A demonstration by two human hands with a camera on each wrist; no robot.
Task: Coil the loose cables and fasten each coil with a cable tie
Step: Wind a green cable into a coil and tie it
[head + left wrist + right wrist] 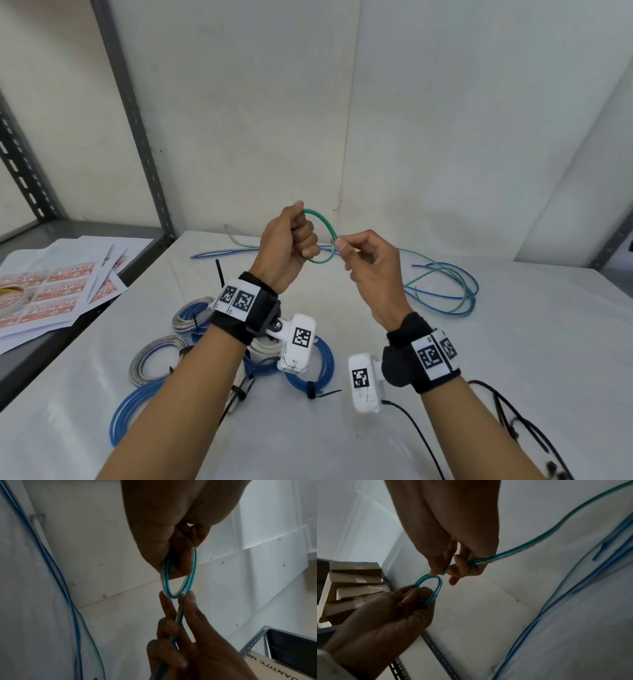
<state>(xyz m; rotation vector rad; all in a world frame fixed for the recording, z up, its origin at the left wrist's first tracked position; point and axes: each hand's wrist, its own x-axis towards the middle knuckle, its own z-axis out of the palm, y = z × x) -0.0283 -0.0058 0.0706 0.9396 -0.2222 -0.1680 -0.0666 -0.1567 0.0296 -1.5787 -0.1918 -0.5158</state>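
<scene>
The green cable [327, 229] looks light and springy, with a smooth sheath. It should bend easily yet want to uncurl, so the turns need a firm pinch where they overlap.

The left hand [287, 246] is closed in a fist round a small coil of about two turns, held up above the bench [445, 377]. The loop stands out past its fingers [186, 561] toward the right hand. The right hand [371, 270] pinches the running length between thumb and forefinger just beside the loop, with its other fingers [453, 580] loosely spread. From that pinch the cable trails away behind the right palm, down to a slack heap lying with a loose blue cable [445, 294] on the bench, well beyond the fingertips.

Best hold is probably at the crossing inside the left fist, feeding slack through the right pinch. The exact turn count is hard to read in the dim wrist views.

The bench is covered in white sheeting. Below the wrists lie tied coils [308, 370] with black cable ties. White walls close the corner, with slotted metal shelving [137, 120] and printed label sheets [61, 284] off to the left.
</scene>
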